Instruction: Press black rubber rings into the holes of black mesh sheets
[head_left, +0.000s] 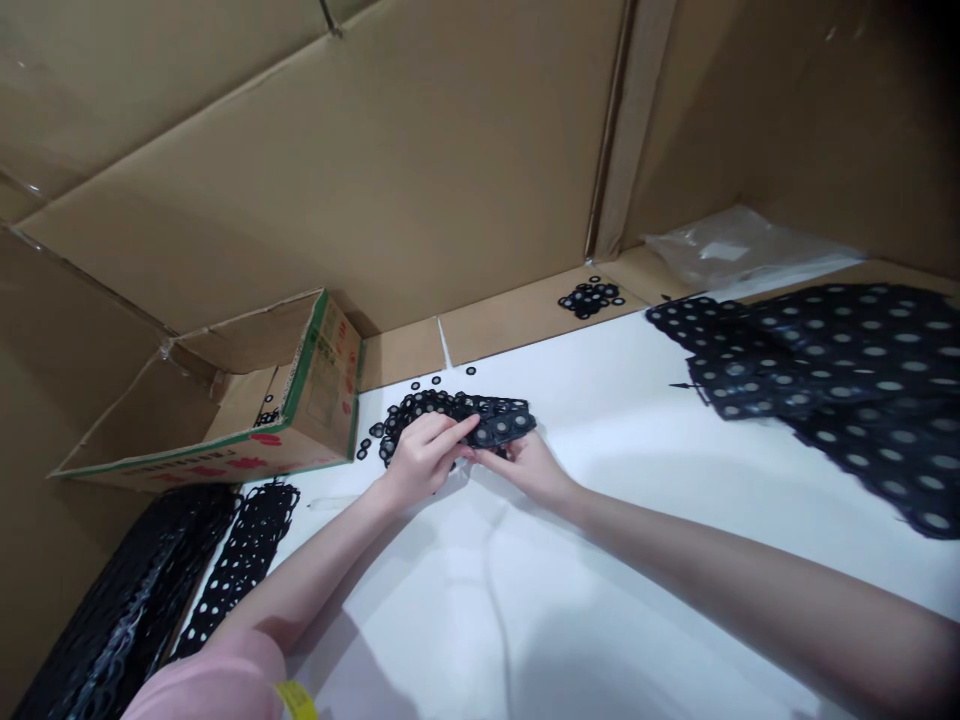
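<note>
Both hands meet over the white table top, on a small black sheet [501, 427] dotted with pale-centred round pieces. My right hand [538, 472] grips its lower edge from the right, the thumb side toward the sheet. My left hand [421, 455] is closed at the sheet's left end, index finger and thumb pressed on it. Whether a single ring sits between those fingertips is too small to tell. Just behind and left of my left hand lies a heap of black rings [409, 408], partly covered by the hand and sheet. A few loose rings [436, 380] are scattered around it.
An open cardboard box [326, 395] with rings inside stands left. Beside it lie punched-out black sheets [244, 555] and a dark stack [127, 600]. Larger dotted black sheets [847, 365] spread at right. Behind are a small ring pile [591, 299], a clear plastic bag [750, 248] and cardboard walls [465, 170].
</note>
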